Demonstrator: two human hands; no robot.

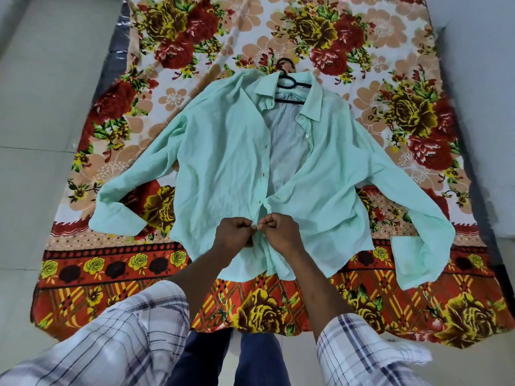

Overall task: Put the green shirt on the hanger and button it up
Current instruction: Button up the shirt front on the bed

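The green shirt (223,162) lies face up in the middle of the frame on a flowered bedsheet (390,37), sleeves flung out to both sides. Low at centre, the left hand (232,235) and right hand (282,232) meet knuckle to knuckle, each pinching one front edge of the shirt just below a white button (268,206). What sits between the fingertips is too small to make out. Above them the front gapes open. The black hanger (289,82) shows only its hook and part of its bars at the collar; the rest is under cloth.
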